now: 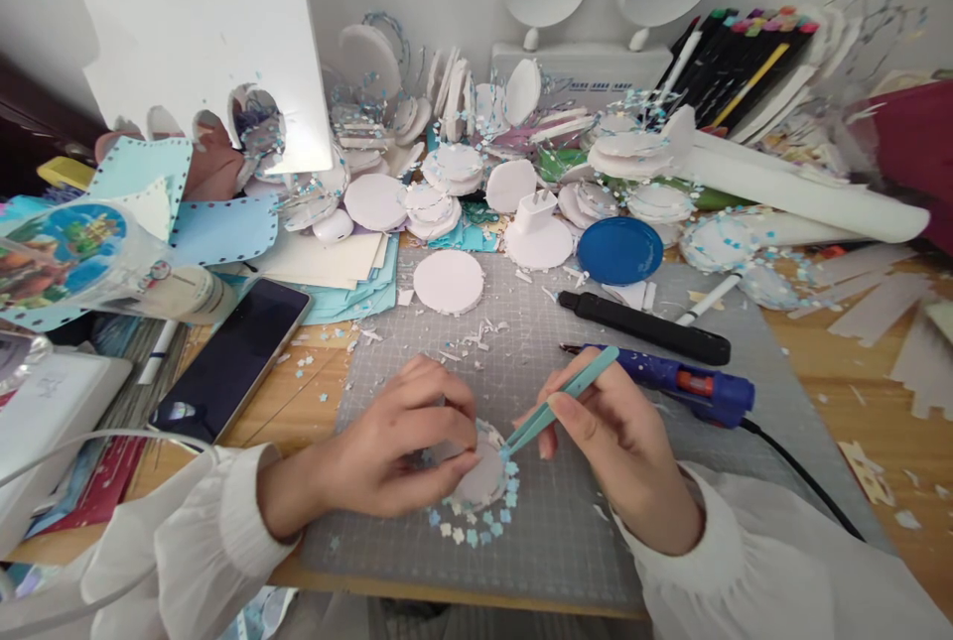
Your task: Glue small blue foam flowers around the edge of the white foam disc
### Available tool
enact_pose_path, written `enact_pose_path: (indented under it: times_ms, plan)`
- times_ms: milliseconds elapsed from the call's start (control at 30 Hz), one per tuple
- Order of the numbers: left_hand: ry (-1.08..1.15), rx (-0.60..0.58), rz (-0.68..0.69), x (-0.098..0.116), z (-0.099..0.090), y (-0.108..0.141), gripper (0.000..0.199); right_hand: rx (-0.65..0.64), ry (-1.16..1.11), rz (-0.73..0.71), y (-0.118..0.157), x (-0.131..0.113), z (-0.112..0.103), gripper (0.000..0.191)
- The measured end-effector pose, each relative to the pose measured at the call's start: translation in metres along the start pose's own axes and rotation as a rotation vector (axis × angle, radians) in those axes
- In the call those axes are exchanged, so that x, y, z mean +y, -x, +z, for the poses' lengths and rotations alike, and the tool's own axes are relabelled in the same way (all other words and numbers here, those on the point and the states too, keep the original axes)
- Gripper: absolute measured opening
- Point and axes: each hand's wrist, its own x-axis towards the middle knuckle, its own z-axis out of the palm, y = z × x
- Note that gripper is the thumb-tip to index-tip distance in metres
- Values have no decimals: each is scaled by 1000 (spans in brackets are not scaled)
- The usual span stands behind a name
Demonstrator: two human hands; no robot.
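My right hand (607, 432) grips light teal tweezers (562, 404), their tips at the upper right edge of a small white foam disc (480, 479). Around the disc's lower and right sides runs an arc of small blue and white flower pieces (487, 524). Over the disc's left part my left hand (409, 437) is bent, fingertips drawn together on the disc and its edge. Whether they pinch anything small is hidden by the fingers. The disc lies on a grey cutting mat (387, 551).
Right of my right hand lies a blue glue gun (685, 380) with its cord; behind it are a black pen-like tool (644, 327) and a blue round lid (620, 250). A phone (230, 357) rests at left. White foam discs (448, 281) and decorated pieces crowd the back, before a twin lamp (581, 55).
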Motion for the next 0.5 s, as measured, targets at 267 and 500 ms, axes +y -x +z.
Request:
enact_pose_path:
  times_ms: [267,500]
  plan:
    - [-3,-7,10,-1,0,0,9,12,-9,29,-2,3,1,14]
    - [-41,6,6,0,0,-1,6,3,-17,-187,3,-3,3,3]
